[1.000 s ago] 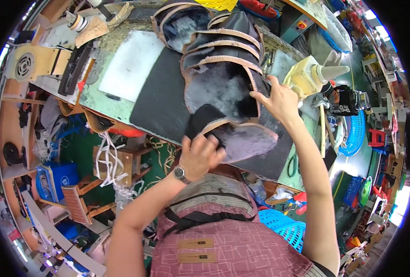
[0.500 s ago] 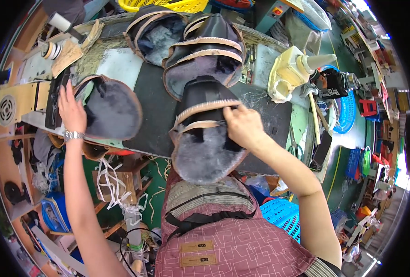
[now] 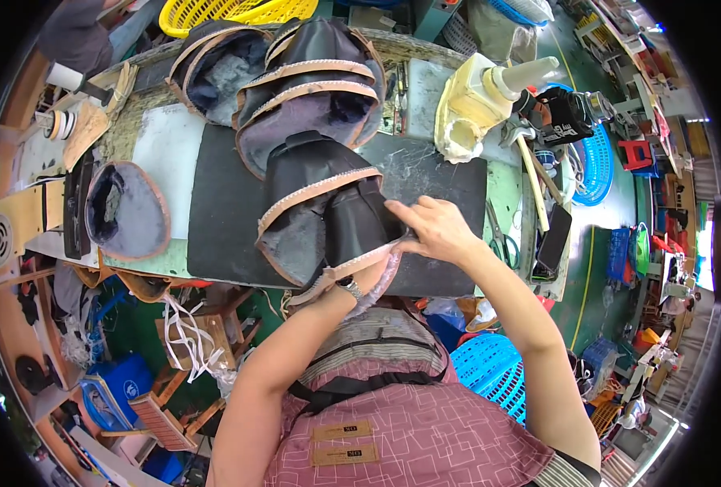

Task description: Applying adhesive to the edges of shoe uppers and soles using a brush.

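A black leather shoe upper with a stitched tan edge and grey furry lining is at the table's front edge. My left hand reaches inside it, so its fingers are hidden. At the upper's right side, my right hand is closed on the edge, with thumb and fingers pressed there. Directly behind lies a similar upper, its grey lining partly showing. Farther back, several more lined uppers are stacked. Another upper lies apart at the left, lining facing up.
A black mat covers the middle of the table. To the right stand a cream glue container with a nozzle, a hammer, scissors and a phone. A blue basket is below the front edge.
My left hand has left the upper at the left and is now inside one in front of me. My right hand has shifted to that upper's edge. The whole view has turned slightly.
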### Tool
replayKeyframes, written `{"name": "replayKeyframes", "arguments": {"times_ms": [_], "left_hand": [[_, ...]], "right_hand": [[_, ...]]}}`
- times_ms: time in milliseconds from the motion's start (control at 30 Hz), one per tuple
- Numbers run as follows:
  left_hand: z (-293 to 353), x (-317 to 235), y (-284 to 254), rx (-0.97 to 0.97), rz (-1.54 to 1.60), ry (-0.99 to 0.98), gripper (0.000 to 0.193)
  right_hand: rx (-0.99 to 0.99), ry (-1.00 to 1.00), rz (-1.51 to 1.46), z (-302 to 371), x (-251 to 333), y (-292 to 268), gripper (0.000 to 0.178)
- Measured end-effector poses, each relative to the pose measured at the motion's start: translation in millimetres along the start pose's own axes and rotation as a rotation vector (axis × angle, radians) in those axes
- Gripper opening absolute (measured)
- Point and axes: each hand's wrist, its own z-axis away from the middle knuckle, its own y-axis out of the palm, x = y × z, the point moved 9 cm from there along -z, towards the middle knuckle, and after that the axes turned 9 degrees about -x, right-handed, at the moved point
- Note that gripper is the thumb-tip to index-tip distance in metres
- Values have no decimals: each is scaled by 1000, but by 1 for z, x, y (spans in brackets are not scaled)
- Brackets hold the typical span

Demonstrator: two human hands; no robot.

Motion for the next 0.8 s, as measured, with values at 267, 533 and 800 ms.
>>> {"name": "replayKeyframes", "arguments": {"times_ms": [267, 533, 800], "left_hand": [[-40, 24, 7, 76, 42, -19, 30], [-40, 24, 15, 206, -15, -101, 32], [-35, 23, 19, 270, -63, -177, 34]], "right_hand": [[-650, 842, -721, 65, -172, -43, 16], [-804, 890, -290, 60, -231, -44, 28], [-505, 936, -1636, 106, -121, 9, 20]]}}
